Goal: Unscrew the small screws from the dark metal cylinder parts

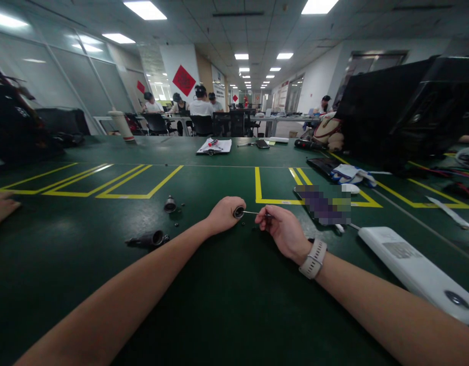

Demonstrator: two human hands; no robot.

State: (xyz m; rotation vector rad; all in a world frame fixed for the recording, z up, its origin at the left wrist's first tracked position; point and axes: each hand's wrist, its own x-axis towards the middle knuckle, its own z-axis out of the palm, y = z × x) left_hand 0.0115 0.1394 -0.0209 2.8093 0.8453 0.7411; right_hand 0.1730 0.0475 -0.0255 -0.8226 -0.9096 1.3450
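Note:
My left hand (223, 214) is closed round a small dark round part (239, 212) just above the green table (226, 305). My right hand (282, 230), with a pale watch on its wrist, pinches a thin metal tool (252, 212) whose tip reaches into that part. To the left lie a dark tube-shaped piece (147, 239) and a small dark cone-shaped piece (169, 204), with a few tiny dark bits scattered between them.
A long white device (417, 272) lies at the right. Yellow tape lines (143, 195) mark the table. Another person's hand (1, 207) rests at the far left edge. Papers (214, 146), a phone and dark cases sit farther back; people sit at distant desks.

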